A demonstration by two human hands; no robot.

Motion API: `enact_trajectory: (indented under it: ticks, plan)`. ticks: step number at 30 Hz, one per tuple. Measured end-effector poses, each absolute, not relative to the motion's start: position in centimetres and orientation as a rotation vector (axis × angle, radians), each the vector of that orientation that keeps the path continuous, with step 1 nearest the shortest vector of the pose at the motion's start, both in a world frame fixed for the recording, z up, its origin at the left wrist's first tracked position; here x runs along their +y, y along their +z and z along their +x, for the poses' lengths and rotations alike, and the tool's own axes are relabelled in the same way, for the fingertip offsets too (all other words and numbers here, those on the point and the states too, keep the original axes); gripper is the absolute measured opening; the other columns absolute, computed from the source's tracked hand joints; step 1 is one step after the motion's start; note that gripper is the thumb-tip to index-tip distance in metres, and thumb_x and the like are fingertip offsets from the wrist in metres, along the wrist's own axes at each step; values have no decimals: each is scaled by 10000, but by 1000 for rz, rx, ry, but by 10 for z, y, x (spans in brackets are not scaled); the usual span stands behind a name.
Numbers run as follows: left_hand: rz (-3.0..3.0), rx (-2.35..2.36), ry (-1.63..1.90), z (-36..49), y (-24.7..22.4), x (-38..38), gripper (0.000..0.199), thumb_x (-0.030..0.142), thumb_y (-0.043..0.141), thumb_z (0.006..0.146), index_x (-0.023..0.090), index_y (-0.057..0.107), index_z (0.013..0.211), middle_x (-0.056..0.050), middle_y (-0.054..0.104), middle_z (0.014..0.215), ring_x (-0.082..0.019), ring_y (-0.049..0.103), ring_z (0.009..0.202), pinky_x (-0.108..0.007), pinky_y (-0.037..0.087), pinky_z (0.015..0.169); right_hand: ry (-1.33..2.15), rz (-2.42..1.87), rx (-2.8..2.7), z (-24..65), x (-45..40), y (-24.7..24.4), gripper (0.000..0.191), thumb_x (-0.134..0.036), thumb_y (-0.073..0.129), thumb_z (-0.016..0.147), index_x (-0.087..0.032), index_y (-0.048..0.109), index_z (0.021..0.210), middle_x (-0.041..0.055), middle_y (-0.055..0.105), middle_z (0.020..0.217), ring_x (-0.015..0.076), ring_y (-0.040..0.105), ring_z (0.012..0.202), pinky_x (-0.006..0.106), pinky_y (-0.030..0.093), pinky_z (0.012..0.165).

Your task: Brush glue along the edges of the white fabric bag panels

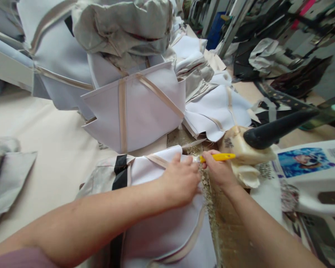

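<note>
Left hand (182, 181): loosely spread, laid on white panel (167, 234) | Right hand (218, 169): closed round yellow-handled brush (222, 156) | Brush: panel's right edge, just beside left hand

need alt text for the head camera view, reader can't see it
The right hand holds a yellow brush at the edge of a white panel, with the left hand resting on the panel. More white pieces with beige strips are piled beyond. A pale container sits at right.
</note>
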State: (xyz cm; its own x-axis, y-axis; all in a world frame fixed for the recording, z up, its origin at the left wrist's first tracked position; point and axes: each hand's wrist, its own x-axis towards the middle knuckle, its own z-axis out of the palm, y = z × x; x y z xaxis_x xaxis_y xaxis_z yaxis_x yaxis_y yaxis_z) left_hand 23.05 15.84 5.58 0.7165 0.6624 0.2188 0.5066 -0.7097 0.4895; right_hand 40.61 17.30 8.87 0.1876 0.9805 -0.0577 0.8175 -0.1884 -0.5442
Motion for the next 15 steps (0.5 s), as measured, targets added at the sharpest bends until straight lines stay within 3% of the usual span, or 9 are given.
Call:
enact_trajectory:
  ticks: [3,6,15]
  plan:
    - [2450,757,454,228,36,131,504,574,508,831,197,573,1160,-87,584,1190,-317,428,1181,-596,276,982,675,-2218,-1700,415,144,95,319,-395,484,784,-209,489,525,-30,492,455,135,486,487,259,374,536]
    - [2379,767,540,229,15,124,544,559,486,849,220,483,1276,-78,514,1307,-322,333,1285,-603,202,1033,753,-2304,-1717,421,121,103,349,-397,468,784,-213,457,488,-39,450,402,130,457,433,261,357,503]
    - [2315,754,562,229,9,128,515,555,480,846,257,481,1266,-61,520,1297,-329,326,1299,-629,169,1038,409,-1979,-1821,405,182,78,316,-363,441,833,-201,480,564,-20,527,526,135,521,556,251,400,604]
